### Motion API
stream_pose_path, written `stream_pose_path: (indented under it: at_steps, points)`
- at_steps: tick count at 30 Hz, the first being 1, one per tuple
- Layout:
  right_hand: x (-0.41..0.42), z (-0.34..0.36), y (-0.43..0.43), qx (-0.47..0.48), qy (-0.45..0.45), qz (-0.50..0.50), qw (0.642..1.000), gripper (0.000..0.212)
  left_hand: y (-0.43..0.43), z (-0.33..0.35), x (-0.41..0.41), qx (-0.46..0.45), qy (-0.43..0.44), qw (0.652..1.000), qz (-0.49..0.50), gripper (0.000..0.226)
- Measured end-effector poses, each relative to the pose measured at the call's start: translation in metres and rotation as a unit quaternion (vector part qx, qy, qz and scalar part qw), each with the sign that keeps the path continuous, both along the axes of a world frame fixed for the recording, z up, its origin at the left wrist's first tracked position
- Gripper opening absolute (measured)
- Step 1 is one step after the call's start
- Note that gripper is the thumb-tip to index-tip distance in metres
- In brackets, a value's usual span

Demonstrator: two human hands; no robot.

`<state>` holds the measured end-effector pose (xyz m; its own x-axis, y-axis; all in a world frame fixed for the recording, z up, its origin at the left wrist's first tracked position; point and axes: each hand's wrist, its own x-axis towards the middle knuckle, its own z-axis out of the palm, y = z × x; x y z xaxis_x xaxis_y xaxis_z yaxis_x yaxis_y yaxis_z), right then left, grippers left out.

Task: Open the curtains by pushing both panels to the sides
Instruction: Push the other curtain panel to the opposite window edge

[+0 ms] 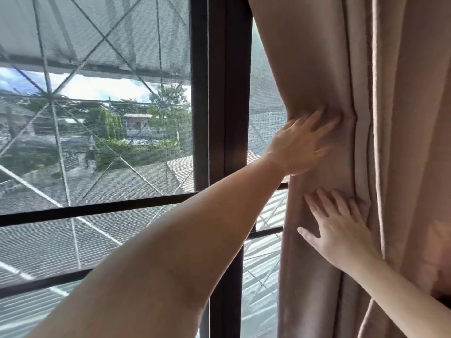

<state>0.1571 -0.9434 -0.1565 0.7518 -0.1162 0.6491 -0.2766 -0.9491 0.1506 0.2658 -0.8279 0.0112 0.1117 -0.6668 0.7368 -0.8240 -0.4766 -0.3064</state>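
A beige-pink curtain panel (400, 118) hangs bunched in folds along the right side of the window. My left hand (299, 145) reaches across from the lower left and presses flat against the panel's left edge, fingers spread, denting the fabric inward. My right hand (339, 228) lies flat on the same panel just below it, fingers apart and pointing up. Neither hand closes around the cloth. No other curtain panel is in view.
A dark window frame (219, 118) with a thick vertical post and horizontal bars (97, 209) stands right behind my arms. An insect screen and white diagonal bars (61, 154) cover the glass. Roofs, trees and sky lie outside.
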Motion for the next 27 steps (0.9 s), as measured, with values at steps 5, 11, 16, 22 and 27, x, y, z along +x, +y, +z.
stream_pose_path:
  at_steps: [5, 11, 16, 22, 27]
  points:
    - [-0.001, -0.003, 0.005, 0.009, -0.001, -0.004, 1.000, 0.086, 0.004, -0.001, 0.000, 0.007, 0.006, 1.000, -0.006, 0.067]
    - [-0.011, -0.011, 0.027, 0.006, 0.001, -0.001, 1.000, 0.084, 0.028, -0.008, -0.012, 0.008, 0.013, 1.000, -0.020, 0.064]
    - [-0.023, -0.022, 0.055, 0.008, 0.013, -0.011, 1.000, 0.085, 0.061, -0.018, -0.023, 0.019, 0.021, 0.999, -0.037, 0.062]
    - [-0.038, -0.034, 0.100, 0.007, 0.022, -0.021, 1.000, 0.085, 0.106, -0.027, -0.032, 0.026, 0.011, 0.999, -0.038, 0.060]
    - [-0.049, -0.044, 0.147, 0.021, 0.022, -0.020, 0.999, 0.083, 0.150, -0.039, -0.038, 0.036, -0.003, 0.998, -0.042, 0.061]
